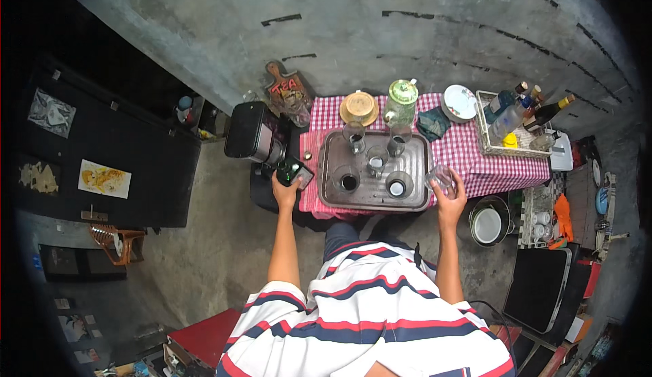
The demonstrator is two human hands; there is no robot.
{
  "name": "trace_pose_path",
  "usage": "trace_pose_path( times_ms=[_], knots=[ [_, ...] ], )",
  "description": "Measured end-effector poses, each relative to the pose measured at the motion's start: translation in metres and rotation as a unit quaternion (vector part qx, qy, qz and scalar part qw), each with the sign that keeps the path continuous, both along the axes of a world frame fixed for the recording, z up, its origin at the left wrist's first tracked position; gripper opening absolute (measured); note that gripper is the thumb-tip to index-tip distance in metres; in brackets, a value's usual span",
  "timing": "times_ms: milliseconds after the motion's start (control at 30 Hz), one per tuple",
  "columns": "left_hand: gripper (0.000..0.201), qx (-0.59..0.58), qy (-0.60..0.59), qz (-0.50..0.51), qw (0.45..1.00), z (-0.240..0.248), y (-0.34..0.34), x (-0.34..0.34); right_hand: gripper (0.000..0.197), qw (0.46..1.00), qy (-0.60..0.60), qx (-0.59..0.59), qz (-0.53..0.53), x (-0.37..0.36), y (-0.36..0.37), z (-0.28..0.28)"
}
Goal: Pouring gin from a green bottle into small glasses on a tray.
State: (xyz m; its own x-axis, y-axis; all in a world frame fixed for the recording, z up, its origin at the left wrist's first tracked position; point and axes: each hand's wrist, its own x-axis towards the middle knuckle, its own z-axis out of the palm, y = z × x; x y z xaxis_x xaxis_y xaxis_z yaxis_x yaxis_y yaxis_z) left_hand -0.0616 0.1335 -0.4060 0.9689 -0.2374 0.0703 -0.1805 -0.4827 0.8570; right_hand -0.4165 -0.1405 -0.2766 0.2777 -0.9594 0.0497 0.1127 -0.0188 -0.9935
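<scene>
1. Holding a green bottle in the left hand, gripped from the near side with curled fingers, opened only about as wide as the thing itself. Might be a jar tbh, can't tell from above.
2. Holding a clear glass in the right hand, pinched between thumb and fingers, so spread just to the glass's width. Can't tell if touching the tray or only right beside its edge.
3. Looking between the two grips: mostly that brown tray, loaded with five more glasses. Seeing dark bottoms in some, but can't say for sure if that's liquid.
4. Just past the left grip, spotting a small round metal piece on the checkered cloth. Up and left of that grip, seeing a black machine, with a wooden board behind it.
5. Beyond the tray from both grips, seeing a tan pot and a green jug near each other.
6. Straight past the right grip, seeing a dark rag next to a white bowl. Farther off to its right, noticing a wicker basket with bottles inside.
7. Below and right of the right grip, spotting a bucket lower down.
</scene>
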Motion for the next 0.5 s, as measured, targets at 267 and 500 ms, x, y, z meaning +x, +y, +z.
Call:
trace_pose_path(
  times_ms=[267,500],
  knots=[
    [0.084,-0.05,0.025,0.048,0.997,0.009,-0.018,-0.005,0.06,1.0,-0.01,-0.009,-0.009,0.003,0.002,0.011],
    [0.095,-0.071,0.051,0.021,0.996,-0.007,-0.012,-0.003,0.062,1.0,0.018,-0.021,-0.004,0.031,0.013,0.016]
  ],
)
